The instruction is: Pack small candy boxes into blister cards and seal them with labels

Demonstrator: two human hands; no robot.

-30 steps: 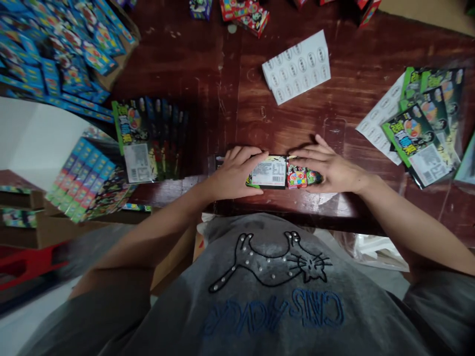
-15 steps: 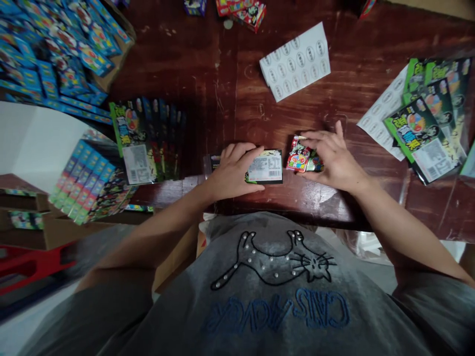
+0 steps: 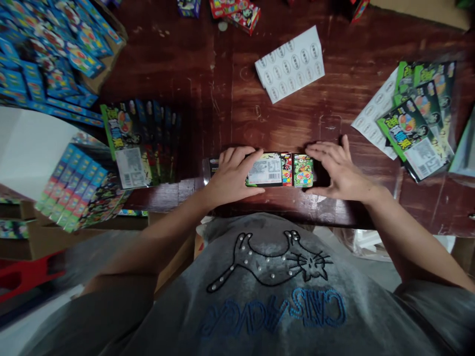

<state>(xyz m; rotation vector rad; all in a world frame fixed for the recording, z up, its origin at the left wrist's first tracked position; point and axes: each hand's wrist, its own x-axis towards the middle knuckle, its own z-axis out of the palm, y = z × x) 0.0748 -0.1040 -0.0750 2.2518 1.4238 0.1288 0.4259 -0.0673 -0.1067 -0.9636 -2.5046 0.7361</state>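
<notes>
My left hand (image 3: 233, 170) is closed around a black and green packet (image 3: 274, 170) with a white printed label, lying flat near the table's front edge. From the packet's right end sticks out a strip of a small red box (image 3: 287, 169); whether the rest is inside or under the packet I cannot tell. Just right of it lies a small green box (image 3: 303, 170), face up. Thumb and fingers of my right hand (image 3: 337, 170) grip this green box by its right-hand corners.
Black-green packets (image 3: 128, 143) stand fanned at left, beside a stack of colourful boxes (image 3: 74, 183). A carton (image 3: 115, 64) of blue packs fills the back left. A sticker sheet (image 3: 291, 64) lies behind my hands; more packets (image 3: 408, 133) lie at right. Red boxes (image 3: 241, 15) sit at the back.
My right hand has brought the red and green boxes left and down against the packet's right end. The red box now mostly disappears there. My left hand stays on the packet.
</notes>
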